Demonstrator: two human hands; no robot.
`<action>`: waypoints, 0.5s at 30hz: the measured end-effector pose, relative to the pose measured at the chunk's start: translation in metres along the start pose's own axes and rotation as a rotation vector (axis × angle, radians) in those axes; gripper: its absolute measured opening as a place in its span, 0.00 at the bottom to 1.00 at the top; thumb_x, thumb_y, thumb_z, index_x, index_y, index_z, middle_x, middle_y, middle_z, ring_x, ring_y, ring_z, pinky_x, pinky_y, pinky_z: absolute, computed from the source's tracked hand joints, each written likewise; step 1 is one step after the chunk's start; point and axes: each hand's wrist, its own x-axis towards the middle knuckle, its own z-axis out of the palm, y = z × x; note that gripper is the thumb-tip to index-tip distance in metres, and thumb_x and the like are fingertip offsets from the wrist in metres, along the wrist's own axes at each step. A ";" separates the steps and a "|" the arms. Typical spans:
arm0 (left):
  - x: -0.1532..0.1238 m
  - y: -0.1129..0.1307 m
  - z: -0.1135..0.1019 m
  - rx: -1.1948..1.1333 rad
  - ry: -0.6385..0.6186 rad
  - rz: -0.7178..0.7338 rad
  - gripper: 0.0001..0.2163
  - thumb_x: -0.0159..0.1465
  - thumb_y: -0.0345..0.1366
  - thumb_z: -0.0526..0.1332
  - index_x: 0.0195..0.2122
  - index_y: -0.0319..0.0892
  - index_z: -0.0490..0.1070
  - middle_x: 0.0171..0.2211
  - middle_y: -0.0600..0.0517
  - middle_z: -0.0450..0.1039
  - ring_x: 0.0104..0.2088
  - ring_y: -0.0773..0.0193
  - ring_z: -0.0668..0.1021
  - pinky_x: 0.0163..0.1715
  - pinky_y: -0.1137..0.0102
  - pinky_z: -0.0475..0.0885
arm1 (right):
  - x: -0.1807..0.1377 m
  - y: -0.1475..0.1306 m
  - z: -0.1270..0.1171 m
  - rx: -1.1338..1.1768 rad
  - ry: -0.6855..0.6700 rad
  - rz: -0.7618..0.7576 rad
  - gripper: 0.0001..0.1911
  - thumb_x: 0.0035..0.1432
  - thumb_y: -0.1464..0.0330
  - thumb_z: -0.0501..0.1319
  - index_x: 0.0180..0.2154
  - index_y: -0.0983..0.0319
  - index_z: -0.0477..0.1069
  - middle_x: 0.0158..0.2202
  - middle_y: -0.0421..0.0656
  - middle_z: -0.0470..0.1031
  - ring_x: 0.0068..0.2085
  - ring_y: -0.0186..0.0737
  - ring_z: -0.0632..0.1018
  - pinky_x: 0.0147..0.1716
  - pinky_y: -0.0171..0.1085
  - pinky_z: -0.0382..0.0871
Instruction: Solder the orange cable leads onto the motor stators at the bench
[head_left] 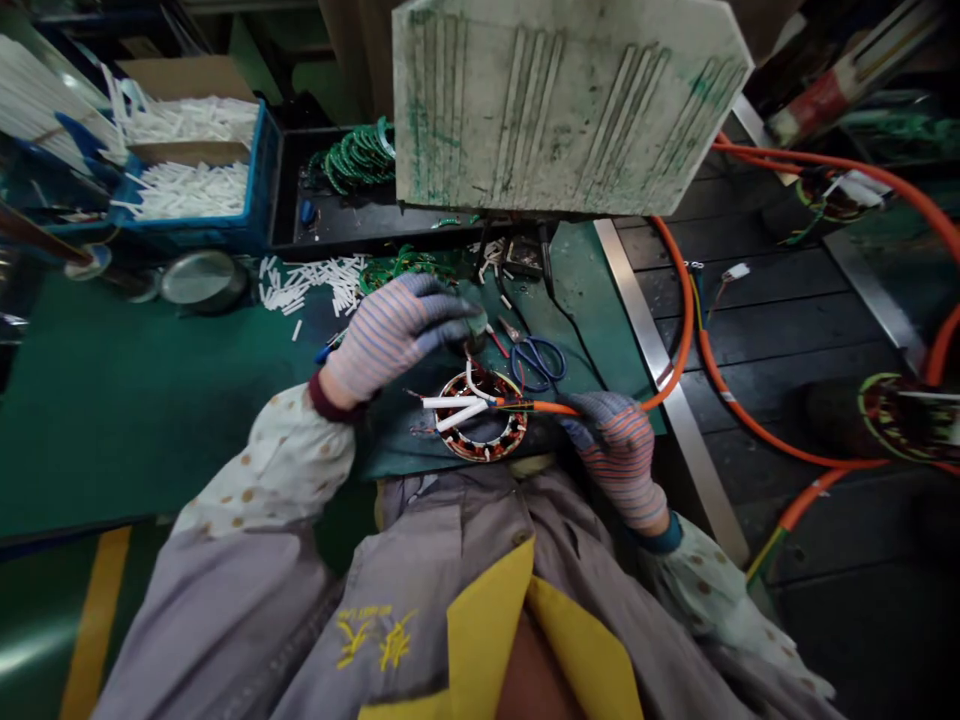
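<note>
A ring-shaped stator (517, 432) with copper windings lies at the table's front edge. Across it runs the end of an orange cable (551, 407), with white sleeves (450, 403) and thin wires fanning out to the left. My right hand (615, 440), in a striped glove, has its fingers wrapped round this cable, just right of the stator. My left hand (409, 330), gloved too, hovers above and left of the stator. Its fingers are stretched out and slightly curved beside a blurred greenish roundish object (474, 318); whether they touch it is unclear.
Blue-handled scissors (538, 363) lie behind the stator. Cut white tubes (311, 283) and a round metal tin (202, 280) are at left, before a blue crate (259, 190). A pale board (555, 110) overhangs the back. More stators (911, 415) and orange cables sit on the right-hand slats.
</note>
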 end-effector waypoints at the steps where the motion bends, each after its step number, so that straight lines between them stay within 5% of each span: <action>1: -0.007 0.012 -0.005 -0.038 -0.075 0.031 0.17 0.78 0.52 0.63 0.55 0.49 0.87 0.46 0.47 0.83 0.46 0.52 0.83 0.48 0.62 0.77 | 0.005 -0.001 -0.002 -0.016 -0.001 -0.009 0.13 0.77 0.62 0.61 0.50 0.57 0.85 0.42 0.46 0.88 0.42 0.49 0.85 0.44 0.43 0.74; 4: -0.026 0.041 0.001 -0.052 -0.174 0.098 0.24 0.77 0.60 0.62 0.51 0.47 0.87 0.41 0.47 0.82 0.39 0.54 0.81 0.41 0.62 0.75 | 0.026 -0.009 -0.009 -0.067 -0.020 -0.035 0.17 0.78 0.61 0.58 0.52 0.58 0.86 0.41 0.47 0.88 0.41 0.47 0.84 0.42 0.42 0.73; 7: -0.043 0.060 0.034 -0.120 0.133 -0.055 0.24 0.78 0.60 0.61 0.47 0.45 0.87 0.38 0.46 0.82 0.38 0.54 0.81 0.42 0.62 0.76 | 0.045 -0.020 -0.006 -0.127 -0.062 0.018 0.20 0.78 0.59 0.58 0.55 0.58 0.86 0.39 0.48 0.88 0.37 0.48 0.83 0.38 0.42 0.70; 10: -0.063 0.073 0.065 -0.378 0.411 -0.380 0.19 0.79 0.55 0.62 0.45 0.45 0.85 0.38 0.49 0.84 0.39 0.58 0.83 0.44 0.64 0.79 | 0.052 -0.022 0.010 -0.084 -0.157 0.094 0.23 0.77 0.56 0.57 0.53 0.60 0.87 0.37 0.50 0.87 0.35 0.50 0.82 0.37 0.43 0.70; 12: -0.074 0.080 0.070 -0.455 0.435 -0.522 0.16 0.79 0.51 0.62 0.45 0.45 0.83 0.39 0.50 0.85 0.39 0.58 0.84 0.44 0.65 0.80 | 0.053 -0.021 0.018 0.051 -0.208 0.143 0.25 0.78 0.54 0.56 0.51 0.60 0.88 0.40 0.51 0.89 0.39 0.52 0.85 0.40 0.45 0.75; 15: -0.076 0.084 0.051 -0.342 0.322 -0.406 0.12 0.80 0.44 0.61 0.45 0.46 0.83 0.40 0.50 0.86 0.41 0.58 0.85 0.47 0.65 0.80 | 0.064 -0.028 0.015 0.413 -0.229 0.220 0.24 0.78 0.52 0.57 0.55 0.57 0.87 0.50 0.50 0.90 0.52 0.53 0.87 0.55 0.49 0.79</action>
